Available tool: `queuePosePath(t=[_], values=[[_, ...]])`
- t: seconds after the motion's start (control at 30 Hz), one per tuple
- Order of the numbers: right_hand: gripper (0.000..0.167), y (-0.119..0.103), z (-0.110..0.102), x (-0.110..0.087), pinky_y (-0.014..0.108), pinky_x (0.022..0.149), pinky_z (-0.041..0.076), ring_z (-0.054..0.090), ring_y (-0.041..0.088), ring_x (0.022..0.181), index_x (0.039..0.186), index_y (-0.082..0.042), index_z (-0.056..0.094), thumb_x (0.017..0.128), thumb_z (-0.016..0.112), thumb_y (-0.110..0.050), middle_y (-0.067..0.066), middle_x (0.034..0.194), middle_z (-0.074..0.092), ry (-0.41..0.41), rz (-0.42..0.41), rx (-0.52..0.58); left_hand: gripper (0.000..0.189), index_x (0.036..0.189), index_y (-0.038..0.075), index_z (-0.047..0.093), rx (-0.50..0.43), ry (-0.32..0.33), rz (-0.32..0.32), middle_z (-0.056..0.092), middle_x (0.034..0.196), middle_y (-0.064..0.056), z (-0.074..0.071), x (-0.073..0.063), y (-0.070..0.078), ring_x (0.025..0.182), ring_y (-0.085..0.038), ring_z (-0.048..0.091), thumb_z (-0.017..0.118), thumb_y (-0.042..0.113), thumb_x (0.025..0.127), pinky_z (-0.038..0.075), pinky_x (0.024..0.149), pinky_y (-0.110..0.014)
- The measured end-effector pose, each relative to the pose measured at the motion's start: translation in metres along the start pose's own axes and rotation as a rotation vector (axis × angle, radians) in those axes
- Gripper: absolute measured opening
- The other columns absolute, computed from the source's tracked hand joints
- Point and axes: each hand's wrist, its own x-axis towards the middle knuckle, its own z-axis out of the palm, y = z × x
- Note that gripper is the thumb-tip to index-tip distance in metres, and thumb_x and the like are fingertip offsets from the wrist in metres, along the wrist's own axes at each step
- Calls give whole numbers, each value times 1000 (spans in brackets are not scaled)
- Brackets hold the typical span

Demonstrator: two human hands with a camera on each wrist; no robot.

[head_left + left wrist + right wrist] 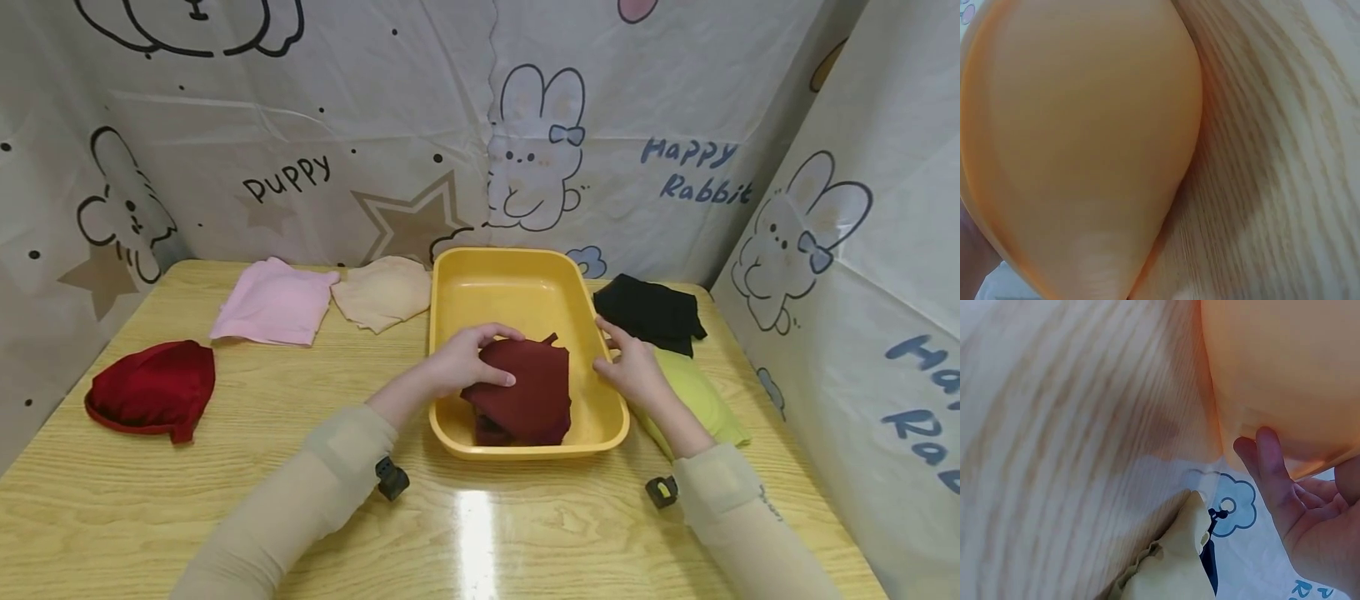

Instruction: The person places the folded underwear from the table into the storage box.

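bench (315, 517) carries 1 yellow tub (525, 452) plus 5 garments around it. tub sits right of centre, 1 short side toward the person. in its near half: maroon garment (536, 400), folded over, bit of strap poking up at the far edge. left hand (476, 362) grips its left side, thumb on top, fingers curled at the far edge, underside hidden. right hand (636, 375) pinches the tub's right rim, fingers against the outer wall. step in hand, my read: settling the maroon garment; lifting out not ruled out. next move likely calls for the right steadying the rim while the left fingers let go without dragging fabric.

room: most at bench front and left; tub's far half also free. right side tight: yellow-green garment (693, 396) beside the wall, black garment (652, 308) behind it. left: pink garment (277, 304), red garment (153, 387) near bench edge, beige garment (386, 292) close against tub.
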Motion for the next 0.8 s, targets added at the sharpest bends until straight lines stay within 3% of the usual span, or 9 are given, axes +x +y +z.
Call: queuePosePath(t=[0.2, 0.37, 0.67, 0.8], values=[[65, 0, 1, -1, 25, 59, 52, 65, 22, 69, 146, -5, 34, 85, 58, -5, 28, 120, 58, 13, -3, 0, 59, 125, 22, 56, 199, -42, 65, 58, 114, -6, 0, 0, 1, 101, -20, 55, 82, 16, 73, 47, 88, -34], [66, -1, 0, -1, 26, 60, 53, 64, 21, 69, 146, -6, 33, 85, 57, -6, 28, 120, 58, 11, 0, -3, 59, 126, 21, 53, 326, -89, 77, 58, 120, -5, -1, 3, 0, 105, -19, 54, 81, 21, 74, 46, 91, -34], [66, -3, 0, -1, 30, 63, 55, 66, 24, 73, 147, -6, 32, 86, 57, -7, 29, 120, 58, 5, 4, -28, 58, 129, 20, 51, 441, -199, 63, 58, 121, -7, -5, 7, 0, 112, -21, 53, 78, 26, 78, 43, 97, -35], [65, -5, 0, -2, 29, 62, 55, 65, 23, 72, 146, -5, 33, 86, 57, -6, 29, 120, 58, 6, -2, -41, 59, 129, 18, 51, 439, -248, 42, 60, 116, -8, -8, 9, 0, 108, -22, 54, 78, 25, 77, 44, 94, -35]])
